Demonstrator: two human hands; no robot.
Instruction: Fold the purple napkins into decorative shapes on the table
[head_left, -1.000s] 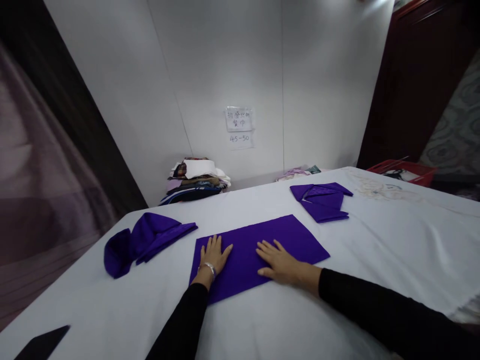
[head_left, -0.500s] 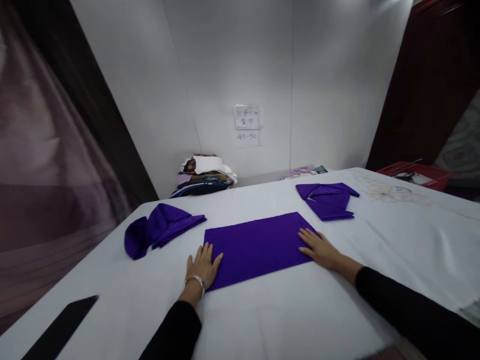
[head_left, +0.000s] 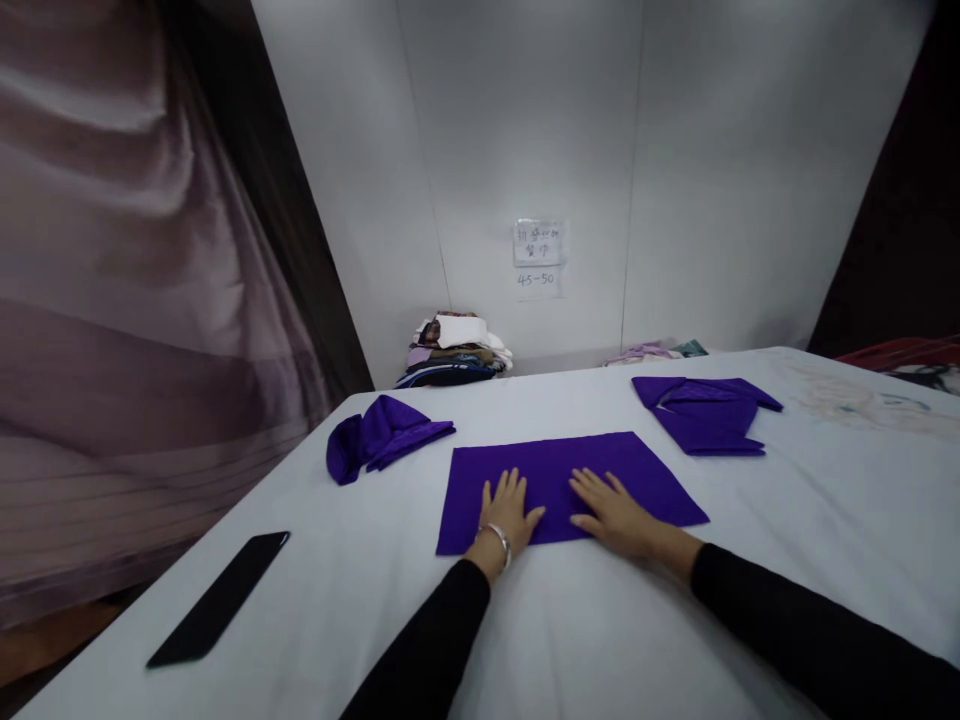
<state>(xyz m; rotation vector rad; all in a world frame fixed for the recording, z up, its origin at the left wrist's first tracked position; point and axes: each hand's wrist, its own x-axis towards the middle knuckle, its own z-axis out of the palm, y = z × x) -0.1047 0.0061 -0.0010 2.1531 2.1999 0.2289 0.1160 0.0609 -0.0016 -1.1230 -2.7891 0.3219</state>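
Note:
A purple cloth napkin (head_left: pixel 555 455), folded into a flat rectangle, lies in front of me on the white-covered table (head_left: pixel 600 650). My left hand (head_left: pixel 508 512) rests flat on its left-centre part, fingers spread, with a silver bracelet at the wrist. Flat on the cloth right of the middle is my right hand (head_left: pixel 611 510), its fingers apart too. Both palms are close together near the front edge of the napkin, and neither grips it. Beyond them lie a folded purple napkin shape (head_left: pixel 390 432) at the left and another purple folded napkin (head_left: pixel 705 415) at the right.
A black flat object, phone-like (head_left: pixel 221 600), lies at the table's left. Behind the far edge is a stack of folded clothes (head_left: pixel 456 350) by the wall, where handwritten paper signs (head_left: pixel 538 258) hang. A pinkish curtain (head_left: pixel 135 300) borders the left side.
Both hands have slid inward from the napkin's side edges to near its middle, staying flat on it. My view has turned slightly left, so the scene sits further right.

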